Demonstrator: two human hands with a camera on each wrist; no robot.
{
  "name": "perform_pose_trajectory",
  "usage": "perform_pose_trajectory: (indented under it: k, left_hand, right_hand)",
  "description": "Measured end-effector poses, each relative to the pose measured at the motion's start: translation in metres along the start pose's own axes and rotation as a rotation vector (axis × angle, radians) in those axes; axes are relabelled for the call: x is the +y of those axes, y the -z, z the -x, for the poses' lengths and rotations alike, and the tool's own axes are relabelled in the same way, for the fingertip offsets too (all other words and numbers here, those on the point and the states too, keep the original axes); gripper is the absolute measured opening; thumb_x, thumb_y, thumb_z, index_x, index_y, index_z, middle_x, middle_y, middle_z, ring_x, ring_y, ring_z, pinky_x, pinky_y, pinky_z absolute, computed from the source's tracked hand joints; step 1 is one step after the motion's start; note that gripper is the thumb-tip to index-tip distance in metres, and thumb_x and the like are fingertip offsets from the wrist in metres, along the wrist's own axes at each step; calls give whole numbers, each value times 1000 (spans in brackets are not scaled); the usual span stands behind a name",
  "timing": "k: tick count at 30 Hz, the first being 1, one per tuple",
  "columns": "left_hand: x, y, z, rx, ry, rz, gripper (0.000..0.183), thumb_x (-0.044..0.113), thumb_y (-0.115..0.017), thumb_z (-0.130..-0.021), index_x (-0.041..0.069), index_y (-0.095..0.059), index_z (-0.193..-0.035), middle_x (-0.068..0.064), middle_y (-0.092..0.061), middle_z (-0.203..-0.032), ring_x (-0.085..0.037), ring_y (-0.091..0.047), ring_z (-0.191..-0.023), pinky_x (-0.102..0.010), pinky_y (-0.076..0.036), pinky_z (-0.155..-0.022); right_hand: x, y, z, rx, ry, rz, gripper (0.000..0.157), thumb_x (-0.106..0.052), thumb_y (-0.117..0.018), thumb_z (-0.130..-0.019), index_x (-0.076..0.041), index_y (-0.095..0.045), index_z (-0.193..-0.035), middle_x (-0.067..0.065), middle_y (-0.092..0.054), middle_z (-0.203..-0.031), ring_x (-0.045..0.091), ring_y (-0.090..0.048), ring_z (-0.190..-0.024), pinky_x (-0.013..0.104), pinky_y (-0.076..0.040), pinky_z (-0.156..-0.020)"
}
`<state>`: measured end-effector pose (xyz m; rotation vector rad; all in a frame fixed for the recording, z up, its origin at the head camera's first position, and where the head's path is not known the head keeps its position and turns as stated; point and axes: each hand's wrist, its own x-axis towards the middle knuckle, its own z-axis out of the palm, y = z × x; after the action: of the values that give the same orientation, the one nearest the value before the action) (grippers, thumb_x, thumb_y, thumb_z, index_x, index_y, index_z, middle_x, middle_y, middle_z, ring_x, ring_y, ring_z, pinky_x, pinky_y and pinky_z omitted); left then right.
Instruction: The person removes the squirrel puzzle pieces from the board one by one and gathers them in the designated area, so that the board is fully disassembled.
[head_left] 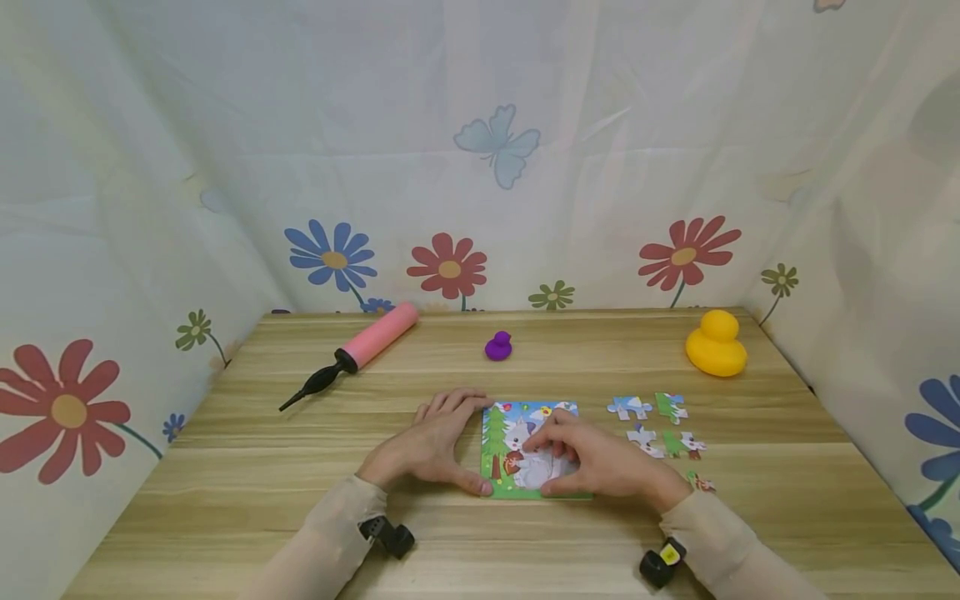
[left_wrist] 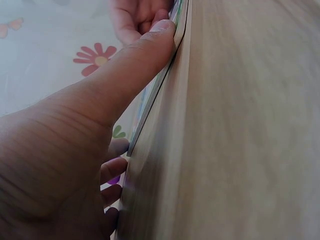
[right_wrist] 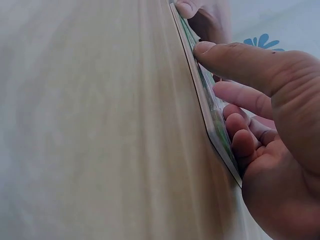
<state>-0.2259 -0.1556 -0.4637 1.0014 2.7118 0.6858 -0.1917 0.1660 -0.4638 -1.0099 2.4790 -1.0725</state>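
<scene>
A flat, nearly square cardboard puzzle board, printed with a white cartoon animal, a green tree and blue sky, lies face up on the pale wood-grain worktop, between a person's two hands. No long axis stands out, though the slanted view makes its sides hard to compare.

The left hand spans the board's left side, thumb on the near-left corner, fingers stretched wide toward the far-left corner. The right hand lies over the board's right half, its thumb by the near edge, the index finger reaching to the printed face and the other fingers bent; no piece shows in its grasp, though the space beneath the palm is hidden.

Five loose, colourful interlocking cardboard pieces lie right of the board, nearer the right hand; the closest is partly covered by that wrist.

Bare wood runs along the board's near side. Beyond the board sits a small purple toy duck; far right of it, a large yellow toy duck; far left, a pink-and-black hand pump.
</scene>
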Motion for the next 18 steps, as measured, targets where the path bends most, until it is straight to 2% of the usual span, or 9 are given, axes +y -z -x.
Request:
perform_pose_trajectory:
  k: [9, 18]
  left_hand:
    - [-1, -1, -1, 3, -1, 4, 128, 75, -95, -73, 18, -37, -172, -8, -34, -176, -37, -29, -160, -74, -29, -122]
    - [0, -1, -1, 4, 0, 11, 129, 74, -95, -73, 17, -37, -172, -8, -33, -176, -38, -29, -160, -75, -28, -122]
  right_hand:
    - [-2, 0, 1, -16, -2, -15, 36, -34, -91, -96, -30, -79, -130, 0, -58, -117, 18, -54, -104, 28, -48, -87]
    - [-3, -1, 0, -17, 27, -5, 38, -32, -91, -97, -29, -76, -131, -1, -60, -121, 18, -55, -107, 29, -48, -91]
